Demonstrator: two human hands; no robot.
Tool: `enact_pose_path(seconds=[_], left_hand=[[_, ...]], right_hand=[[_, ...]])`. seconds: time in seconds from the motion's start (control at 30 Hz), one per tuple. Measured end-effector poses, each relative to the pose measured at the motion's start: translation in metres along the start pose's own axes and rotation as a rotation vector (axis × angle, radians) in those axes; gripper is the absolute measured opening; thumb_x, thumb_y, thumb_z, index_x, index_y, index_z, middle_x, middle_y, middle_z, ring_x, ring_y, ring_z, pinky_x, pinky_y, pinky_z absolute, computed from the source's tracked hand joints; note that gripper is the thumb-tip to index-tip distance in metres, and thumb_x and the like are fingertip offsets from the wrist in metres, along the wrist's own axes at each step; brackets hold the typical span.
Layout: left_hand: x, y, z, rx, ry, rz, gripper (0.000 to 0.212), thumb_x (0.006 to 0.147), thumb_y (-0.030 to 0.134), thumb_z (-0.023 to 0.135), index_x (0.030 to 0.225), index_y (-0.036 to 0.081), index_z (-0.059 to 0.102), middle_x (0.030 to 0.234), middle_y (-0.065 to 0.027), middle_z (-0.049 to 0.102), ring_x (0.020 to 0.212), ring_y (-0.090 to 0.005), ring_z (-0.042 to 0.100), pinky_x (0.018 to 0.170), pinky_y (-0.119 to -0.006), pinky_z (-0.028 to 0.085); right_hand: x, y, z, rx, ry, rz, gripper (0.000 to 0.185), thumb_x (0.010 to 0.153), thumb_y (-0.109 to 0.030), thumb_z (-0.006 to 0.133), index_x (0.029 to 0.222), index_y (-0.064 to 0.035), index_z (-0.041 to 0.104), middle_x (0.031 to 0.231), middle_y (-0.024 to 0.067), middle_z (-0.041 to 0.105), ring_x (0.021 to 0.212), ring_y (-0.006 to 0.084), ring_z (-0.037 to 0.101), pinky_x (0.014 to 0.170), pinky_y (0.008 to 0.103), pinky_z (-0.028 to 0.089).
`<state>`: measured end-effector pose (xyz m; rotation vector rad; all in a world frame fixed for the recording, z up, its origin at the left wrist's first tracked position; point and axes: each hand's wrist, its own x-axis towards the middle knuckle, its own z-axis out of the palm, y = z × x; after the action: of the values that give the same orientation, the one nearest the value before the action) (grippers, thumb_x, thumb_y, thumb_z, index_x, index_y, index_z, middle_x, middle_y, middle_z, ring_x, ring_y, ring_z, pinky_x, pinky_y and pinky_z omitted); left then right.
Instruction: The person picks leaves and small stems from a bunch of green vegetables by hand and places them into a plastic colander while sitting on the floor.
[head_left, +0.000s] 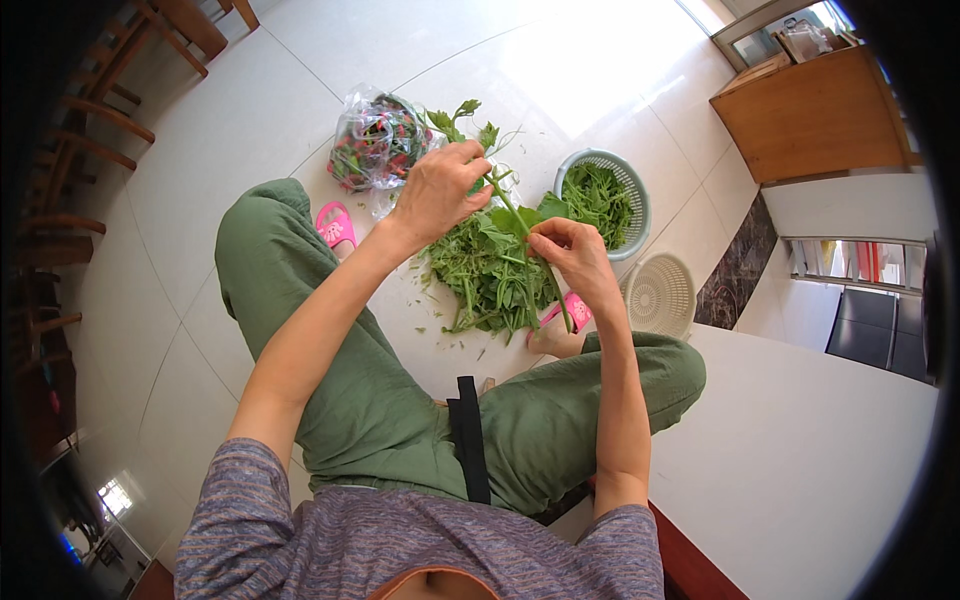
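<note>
A long green vine stem with leaves and tendrils stretches between my two hands above a pile of greens. My left hand grips its upper part, near the leafy tip. Lower down, my right hand pinches the stem between thumb and fingertips, and cut ends hang below it. Loose leafy greens are heaped on the floor under both hands. To the right of the heap, a grey-blue perforated plastic basket holds more picked greens.
A clear plastic bag of red and green produce lies beyond my left hand. A beige plastic basket stands near my right knee. My feet wear pink slippers. Wooden chairs line the left; a wooden cabinet stands right.
</note>
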<state>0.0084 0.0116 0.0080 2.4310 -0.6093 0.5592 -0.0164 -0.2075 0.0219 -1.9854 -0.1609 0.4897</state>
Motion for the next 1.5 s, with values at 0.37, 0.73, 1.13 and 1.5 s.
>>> enact_pose_path(seconds=[0.37, 0.73, 1.13, 1.5], left_hand=[[-0.003, -0.003, 0.004, -0.16, -0.034, -0.108, 0.014, 0.075, 0.009, 0.063, 0.085, -0.001, 0.06, 0.081, -0.0114, 0.055, 0.075, -0.0288, 0.059, 0.067, -0.036, 0.048], [-0.002, 0.001, 0.006, -0.288, 0.033, -0.239, 0.013, 0.074, 0.007, 0.064, 0.083, -0.002, 0.065, 0.073, -0.0085, 0.057, 0.06, -0.0181, 0.057, 0.055, -0.028, 0.046], [0.0, 0.005, 0.006, -0.974, -0.012, -0.828, 0.016, 0.078, 0.015, 0.064, 0.078, 0.0, 0.069, 0.066, -0.0016, 0.06, 0.056, -0.0075, 0.054, 0.051, -0.021, 0.043], [-0.003, -0.007, 0.003, -1.588, -0.011, -1.058, 0.016, 0.082, 0.017, 0.065, 0.087, 0.002, 0.067, 0.073, -0.0004, 0.063, 0.064, -0.0068, 0.057, 0.059, -0.018, 0.046]], right_hand=[[0.0, 0.003, 0.01, 0.178, -0.046, 0.065, 0.023, 0.084, -0.016, 0.061, 0.092, 0.0052, 0.064, 0.072, 0.005, 0.065, 0.066, 0.006, 0.056, 0.06, 0.0201, 0.044], [0.0, -0.008, 0.009, 0.281, -0.095, 0.12, 0.025, 0.088, -0.019, 0.057, 0.095, 0.0034, 0.065, 0.075, 0.003, 0.064, 0.068, 0.006, 0.052, 0.063, 0.0212, 0.042], [0.005, -0.009, 0.015, 0.336, -0.126, 0.099, 0.025, 0.089, -0.023, 0.058, 0.098, -0.0009, 0.065, 0.079, 0.0012, 0.064, 0.072, 0.0051, 0.055, 0.066, 0.0204, 0.043], [0.008, -0.012, 0.018, 0.367, -0.138, 0.064, 0.025, 0.089, -0.023, 0.058, 0.097, -0.0002, 0.064, 0.079, 0.0016, 0.064, 0.072, 0.0049, 0.053, 0.065, 0.0202, 0.041]])
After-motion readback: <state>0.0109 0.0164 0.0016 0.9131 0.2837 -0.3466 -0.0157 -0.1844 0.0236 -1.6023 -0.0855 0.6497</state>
